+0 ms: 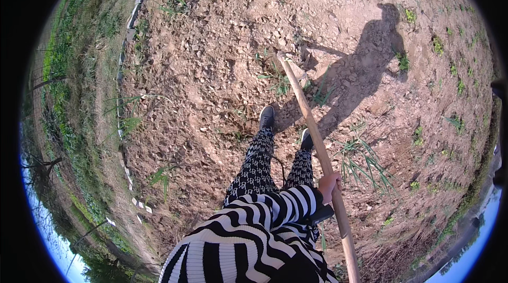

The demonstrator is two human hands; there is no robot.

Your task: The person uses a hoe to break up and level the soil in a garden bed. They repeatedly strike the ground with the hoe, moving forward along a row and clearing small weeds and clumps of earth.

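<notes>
My left hand (pixel 329 187) is wrapped around the long wooden handle of a hoe (pixel 309 120). The handle slants from the lower right up to the tool's head (pixel 295 68), which rests at or near the broken soil; its blade is hard to make out. Green grassy weeds (pixel 281 84) grow right beside the head. My right hand is out of view. A small dark object (pixel 322 213) shows just below my left wrist; what it is I cannot tell. My dark shoes (pixel 267 117) stand on the soil, close behind the hoe's head.
Cloddy brown soil (pixel 206 96) spreads around my feet. A long-leaved weed clump (pixel 365 160) grows to the right of the handle. Small green plants (pixel 437 45) dot the ground farther right. A line of stones (pixel 131 25) edges the plot on the left, with grass (pixel 95 84) beyond.
</notes>
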